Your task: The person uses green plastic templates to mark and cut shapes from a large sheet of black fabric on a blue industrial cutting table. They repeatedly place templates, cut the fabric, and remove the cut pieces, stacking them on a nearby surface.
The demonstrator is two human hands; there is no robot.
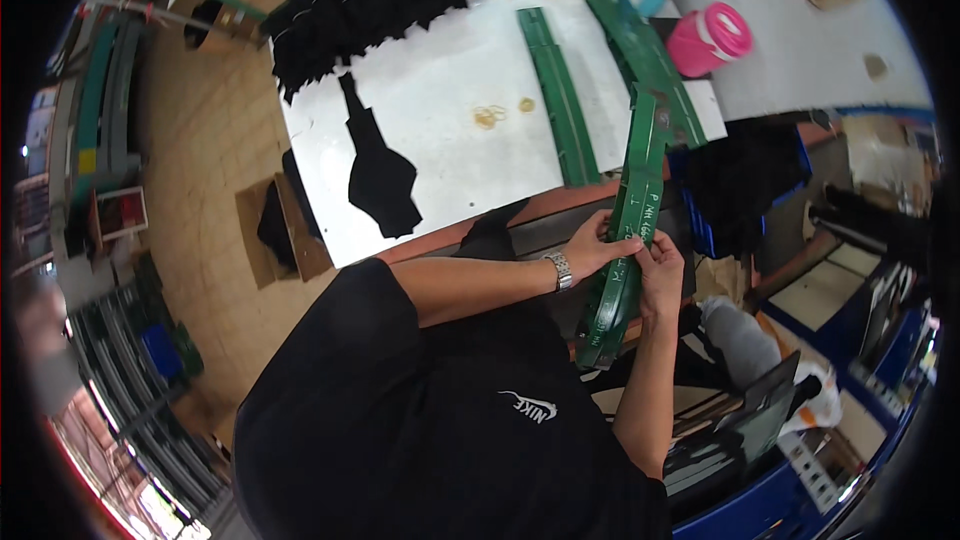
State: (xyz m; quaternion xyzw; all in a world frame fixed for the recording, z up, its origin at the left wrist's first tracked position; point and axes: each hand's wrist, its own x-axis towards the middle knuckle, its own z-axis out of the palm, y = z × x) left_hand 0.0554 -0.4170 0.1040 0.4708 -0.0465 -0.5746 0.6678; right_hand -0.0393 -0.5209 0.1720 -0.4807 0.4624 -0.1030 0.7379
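A long green channel-shaped strip (640,190) with white handwritten marks is held in both hands, off the right front edge of the white table. My left hand (592,248), with a metal watch on its wrist, closes on its left side, thumb across the face. My right hand (661,272) grips the opposite edge, its thumb close to the other thumb. The strip slants, its top end near a wider green piece (645,50) and its lower end over my lap. Another green strip (558,100) lies on the table to the left.
Stacked black fabric pieces (375,0) and one single black piece (380,175) lie on the white table (450,165). Rubber bands (489,117) are nearby. A pink jug (708,40) stands far right, above a blue crate (762,220) of black fabric. A cardboard box (300,260) sits left.
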